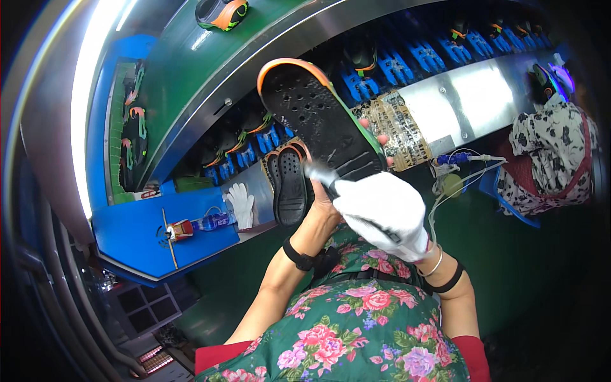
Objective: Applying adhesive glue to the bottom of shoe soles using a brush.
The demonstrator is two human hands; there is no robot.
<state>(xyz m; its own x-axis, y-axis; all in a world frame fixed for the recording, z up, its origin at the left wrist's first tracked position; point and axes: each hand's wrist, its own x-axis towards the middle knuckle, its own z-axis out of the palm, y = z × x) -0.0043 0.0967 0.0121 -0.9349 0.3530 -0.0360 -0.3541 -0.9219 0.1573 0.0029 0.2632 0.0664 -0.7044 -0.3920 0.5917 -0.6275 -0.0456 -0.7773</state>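
A black clog-like shoe point(312, 118) with holes across its surface and an orange and green rim is held up in front of me. My bare left hand point(326, 202) grips it, thumb on the near edge and fingertips showing past the right edge. My right hand point(380, 207), in a white glove, is closed round a small tool point(323, 176) with a pale, motion-blurred head that looks like a brush. That head lies against the lower left part of the shoe. Just left of my left hand, black perforated footwear pieces point(289, 184) lean on the ledge.
Behind runs a line of blue holders point(425, 57) with more shoes, beyond a metal ledge point(480, 95) partly covered in brown tape. A green belt point(191, 76) carries a shoe point(221, 14). The blue side table point(137, 235) bears a bottle point(215, 220), a red cup and a white glove point(241, 205). Patterned cloth point(548, 149) hangs right.
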